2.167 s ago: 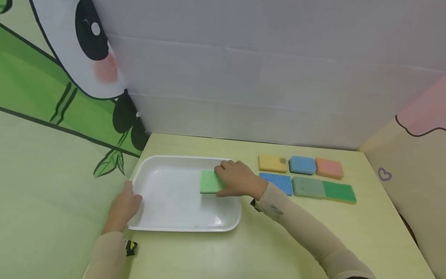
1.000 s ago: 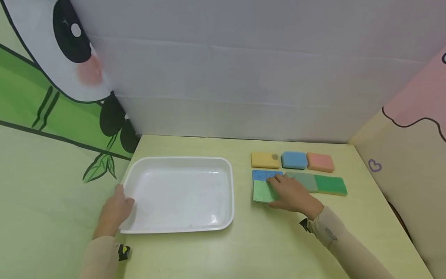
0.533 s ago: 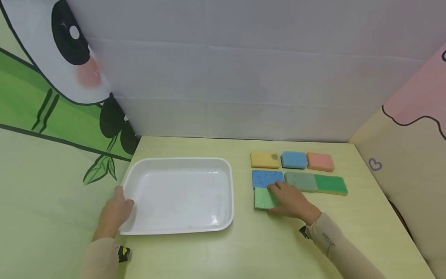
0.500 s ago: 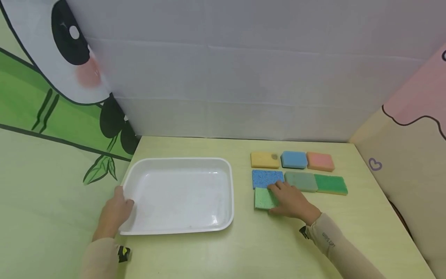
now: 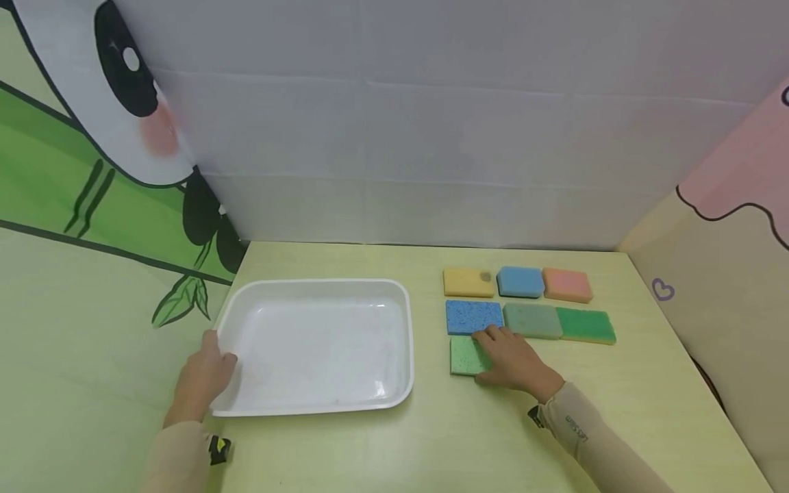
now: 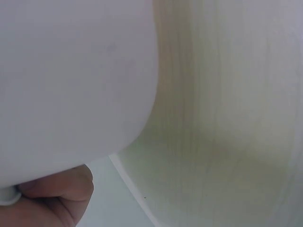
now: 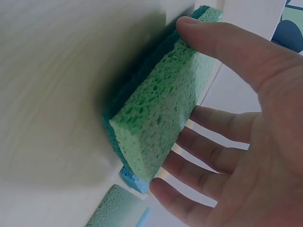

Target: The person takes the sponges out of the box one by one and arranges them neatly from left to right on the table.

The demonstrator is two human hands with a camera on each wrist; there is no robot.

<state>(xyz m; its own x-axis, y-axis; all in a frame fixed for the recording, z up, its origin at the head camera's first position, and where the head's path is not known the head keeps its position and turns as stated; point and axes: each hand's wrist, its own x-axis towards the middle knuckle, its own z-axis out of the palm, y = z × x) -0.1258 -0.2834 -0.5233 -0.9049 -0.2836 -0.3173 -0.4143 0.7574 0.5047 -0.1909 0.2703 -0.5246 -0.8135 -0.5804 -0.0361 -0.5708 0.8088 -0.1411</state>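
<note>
My right hand (image 5: 514, 363) holds a light green sponge (image 5: 466, 356) by its edges, just in front of a speckled blue sponge (image 5: 473, 317). In the right wrist view, the thumb lies on one edge of the porous green sponge (image 7: 156, 99) and the fingers on the opposite edge; its underside is a dark green scouring layer. My left hand (image 5: 200, 378) grips the left rim of a white tray (image 5: 314, 409). From the left wrist, curled fingers (image 6: 61, 187) show at the edge of the tray (image 6: 75, 85).
Behind the held sponge, two rows of sponges lie on the pale table (image 5: 394, 452): yellow (image 5: 467, 282), blue (image 5: 520, 282) and pink (image 5: 567, 285) at the back, then grey-green (image 5: 533, 321) and dark green (image 5: 585, 326) beside the speckled blue one. Walls (image 5: 382, 150) enclose the table's back and sides.
My right hand has carried the green sponge from over the tray to the right, overlapping the speckled blue sponge, then drawn it nearer, in front of that sponge. The left hand keeps its grip.
</note>
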